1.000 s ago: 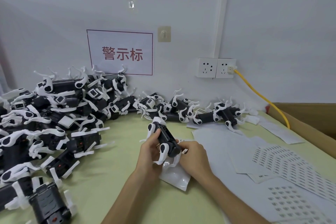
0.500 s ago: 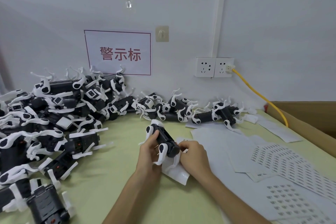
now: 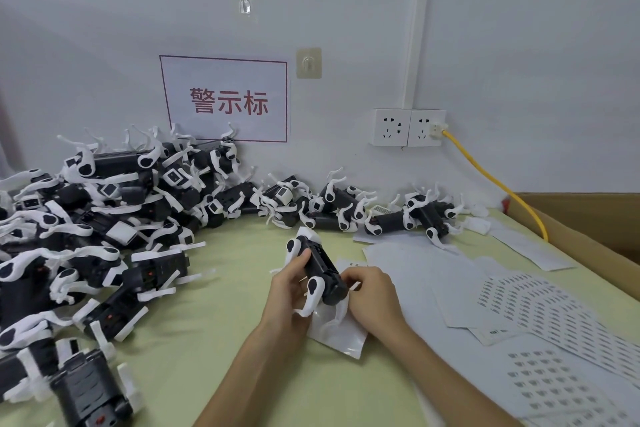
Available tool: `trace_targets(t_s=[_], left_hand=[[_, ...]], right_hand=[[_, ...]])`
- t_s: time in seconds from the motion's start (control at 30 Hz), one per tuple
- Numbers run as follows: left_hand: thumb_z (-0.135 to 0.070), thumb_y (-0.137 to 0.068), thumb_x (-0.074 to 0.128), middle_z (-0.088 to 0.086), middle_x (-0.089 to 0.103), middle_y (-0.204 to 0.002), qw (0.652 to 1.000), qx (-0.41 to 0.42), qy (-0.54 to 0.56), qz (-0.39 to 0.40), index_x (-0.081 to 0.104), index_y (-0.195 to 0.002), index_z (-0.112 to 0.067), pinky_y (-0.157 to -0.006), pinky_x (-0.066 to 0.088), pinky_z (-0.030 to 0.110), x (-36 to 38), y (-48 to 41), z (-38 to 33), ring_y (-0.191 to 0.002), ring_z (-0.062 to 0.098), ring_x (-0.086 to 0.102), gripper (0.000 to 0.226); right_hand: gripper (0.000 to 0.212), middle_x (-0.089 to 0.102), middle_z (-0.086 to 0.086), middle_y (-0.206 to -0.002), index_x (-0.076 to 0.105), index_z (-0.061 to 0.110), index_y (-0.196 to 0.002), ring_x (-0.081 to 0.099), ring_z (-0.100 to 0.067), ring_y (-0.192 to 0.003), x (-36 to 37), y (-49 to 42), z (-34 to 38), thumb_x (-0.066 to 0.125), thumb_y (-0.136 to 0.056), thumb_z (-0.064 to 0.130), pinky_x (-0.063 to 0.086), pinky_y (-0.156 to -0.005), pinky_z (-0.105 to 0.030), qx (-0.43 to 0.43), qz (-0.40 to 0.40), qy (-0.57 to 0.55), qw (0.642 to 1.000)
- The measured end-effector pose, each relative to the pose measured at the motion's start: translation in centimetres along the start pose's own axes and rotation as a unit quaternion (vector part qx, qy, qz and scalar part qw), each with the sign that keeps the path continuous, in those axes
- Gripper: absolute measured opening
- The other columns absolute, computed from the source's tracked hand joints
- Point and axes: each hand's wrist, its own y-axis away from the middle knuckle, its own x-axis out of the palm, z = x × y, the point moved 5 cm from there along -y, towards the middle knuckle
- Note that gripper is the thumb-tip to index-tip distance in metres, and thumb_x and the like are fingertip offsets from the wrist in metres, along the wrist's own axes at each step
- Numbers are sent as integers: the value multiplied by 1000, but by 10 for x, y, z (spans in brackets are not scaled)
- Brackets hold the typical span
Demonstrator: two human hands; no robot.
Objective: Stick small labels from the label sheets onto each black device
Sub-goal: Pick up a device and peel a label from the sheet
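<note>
Item: black device (image 3: 318,270), a box-bodied hard-plastic unit with four white jointed legs, held tilted just above the pale green worktop (image 3: 214,340). Left hand (image 3: 289,291): grip closed round the device's body, thumb on top between two legs. Right hand (image 3: 372,295): grip curled onto the device's near end; whether a label sits under the fingertips cannot be told. Handling, as judged: light, rigid, smooth-shelled. The thin legs look the weak part and likely to snag, so take hold by the body, not the legs. Beneath the device: white glossy pouch (image 3: 339,333), slippery-looking. Right of the device: white label sheets (image 3: 540,305) printed with rows of small dark labels, overlapping plain white backing sheets (image 3: 426,274); flimsy, apt to slide. Left of and beyond the device: heap of like black-and-white devices (image 3: 104,218), legs tangled, crowding that side. Far right of the device: brown cardboard box (image 3: 588,236), with a yellow cable (image 3: 491,180) dropping behind its edge.
</note>
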Motion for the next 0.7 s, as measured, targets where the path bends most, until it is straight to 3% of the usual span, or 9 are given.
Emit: trace_targets(t_s=[0.1,0.27,0.43,0.53,0.6,0.7], left_hand=[[-31,-94,66,21,59,-97,1000,4,2,-4,63,-127,5,-81,49,37,0,-3,2,-96,35,58,49],[-29,-82,70,10,45,-72,1000,-3,-19,19,60,-97,-6,-66,39,30,5,-1,1,-73,29,45,29],[-28,-94,65,12,57,-75,1000,-12,4,9,63,-104,-3,-58,51,25,3,-1,4,-64,24,59,28],[-30,-90,68,18,64,-93,1000,-9,11,18,68,-104,-3,-73,54,30,0,-1,-2,-80,30,66,31],[-32,-89,70,20,57,-98,1000,-6,5,15,67,-105,-5,-85,46,36,-2,-1,-4,-93,34,58,31],[-30,-93,67,20,51,-97,1000,-4,-4,1,64,-113,-5,-81,39,36,-1,-1,-1,-96,35,45,32]], right_hand=[[29,69,16,-75,65,43,-63,56,-1,-66,2,-3,-1,66,-84,23,43,-64,-22,-8,13,-1,1000],[24,71,10,-77,74,29,-71,60,-8,-74,-3,-8,-7,69,-91,16,45,-68,-25,-6,8,-6,1000],[36,67,19,-65,69,36,-65,53,0,-63,-5,-6,-2,66,-89,9,44,-67,-22,-41,74,-41,996],[25,72,15,-72,77,30,-77,55,3,-63,-7,-6,1,67,-91,12,46,-67,-18,-52,85,-64,993],[22,69,18,-65,77,26,-76,54,5,-56,-8,-7,0,69,-92,13,42,-58,-12,-48,82,-72,993],[25,60,21,-49,74,25,-71,50,5,-43,-6,-8,-4,69,-93,13,35,-44,-8,-23,82,-61,995]])
